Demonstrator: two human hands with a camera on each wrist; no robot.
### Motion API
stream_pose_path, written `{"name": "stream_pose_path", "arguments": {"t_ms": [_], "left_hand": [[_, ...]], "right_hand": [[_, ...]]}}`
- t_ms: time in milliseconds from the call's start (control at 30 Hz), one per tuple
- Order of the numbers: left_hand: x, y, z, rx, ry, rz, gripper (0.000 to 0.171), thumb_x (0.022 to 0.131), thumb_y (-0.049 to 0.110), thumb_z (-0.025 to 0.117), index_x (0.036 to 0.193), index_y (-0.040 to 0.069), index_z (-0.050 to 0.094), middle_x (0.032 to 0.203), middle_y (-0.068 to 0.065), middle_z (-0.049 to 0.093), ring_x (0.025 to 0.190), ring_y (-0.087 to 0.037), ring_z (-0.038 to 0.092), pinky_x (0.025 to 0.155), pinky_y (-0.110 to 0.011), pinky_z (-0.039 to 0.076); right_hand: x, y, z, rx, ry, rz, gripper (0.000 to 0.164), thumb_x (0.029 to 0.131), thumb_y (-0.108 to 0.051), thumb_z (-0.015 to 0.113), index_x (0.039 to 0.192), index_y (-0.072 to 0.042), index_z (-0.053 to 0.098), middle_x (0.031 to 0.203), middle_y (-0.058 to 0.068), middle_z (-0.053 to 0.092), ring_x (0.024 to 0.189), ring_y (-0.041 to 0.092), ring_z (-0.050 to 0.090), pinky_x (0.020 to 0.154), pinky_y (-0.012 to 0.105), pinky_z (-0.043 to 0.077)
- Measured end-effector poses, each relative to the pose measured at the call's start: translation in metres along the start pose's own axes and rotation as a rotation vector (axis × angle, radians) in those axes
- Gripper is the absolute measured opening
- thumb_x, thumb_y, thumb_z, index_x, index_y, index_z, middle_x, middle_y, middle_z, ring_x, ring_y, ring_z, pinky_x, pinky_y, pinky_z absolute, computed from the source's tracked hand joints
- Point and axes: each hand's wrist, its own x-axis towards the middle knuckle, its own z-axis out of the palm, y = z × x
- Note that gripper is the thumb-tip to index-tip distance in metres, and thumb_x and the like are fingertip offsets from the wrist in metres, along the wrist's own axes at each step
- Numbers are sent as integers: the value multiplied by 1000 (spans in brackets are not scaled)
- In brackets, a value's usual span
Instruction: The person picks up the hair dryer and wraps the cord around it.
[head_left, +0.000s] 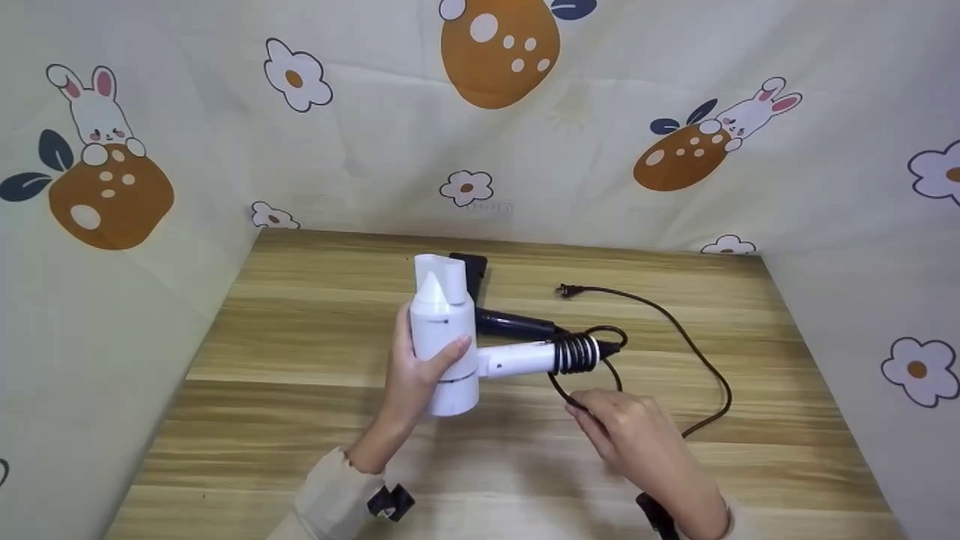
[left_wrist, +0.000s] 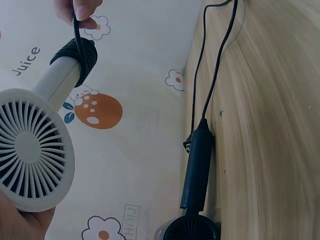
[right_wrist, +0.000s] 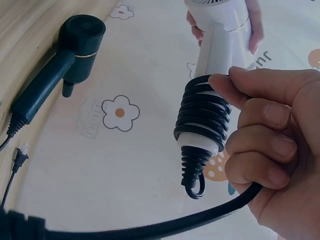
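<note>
In the head view my left hand (head_left: 411,375) grips the body of a white hair dryer (head_left: 444,337), held up with its handle pointing right. Black cord (head_left: 576,354) is wound in several tight turns around the handle's end. My right hand (head_left: 637,435) pinches that cord just below the handle. The right wrist view shows curled fingers (right_wrist: 262,145) around the cord beside the coil (right_wrist: 202,112), and a length of it running off to the lower left. The white dryer's vented rear (left_wrist: 30,150) faces the left wrist camera.
A dark hair dryer (head_left: 514,324) lies on the wooden table (head_left: 300,420) behind the white one. A black cord (head_left: 694,341) with a plug (head_left: 568,291) curves across the right side. Patterned cloth (head_left: 375,150) with rabbits and flowers stands around the back and sides.
</note>
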Motion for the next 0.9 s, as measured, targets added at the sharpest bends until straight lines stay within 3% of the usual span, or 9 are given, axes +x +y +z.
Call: {"name": "stream_pose_path", "arguments": {"t_ms": [300,400,633,900], "left_hand": [[1,-9,1,137,-40,68,72,72,18,78,132,9,38,103,-11,59,87,-23,59,72,-37,53],[2,-13,0,157,-63,49,74,71,19,79,133,11,37,103,-10,59,86,-22,59,71,-36,53],[2,-14,-1,150,-220,-20,71,72,20,78,131,14,39,101,-13,61,83,-23,60,69,-37,53],[2,-8,-6,120,-350,-32,69,71,16,77,130,13,40,100,-13,60,85,-21,59,73,-38,51]], "right_hand": [[0,-5,-5,-48,19,2,15,70,-12,78,81,-13,68,72,-7,68,58,4,61,49,19,48],[1,-5,-6,-42,33,-7,17,69,-13,79,81,-14,67,73,-7,68,60,5,62,51,19,49],[8,3,-8,41,89,-38,19,68,-16,81,80,-16,66,72,-8,65,55,1,53,46,13,41],[11,17,-11,181,59,0,19,68,-25,80,82,-18,69,76,-10,66,56,-4,48,50,8,38]]}}
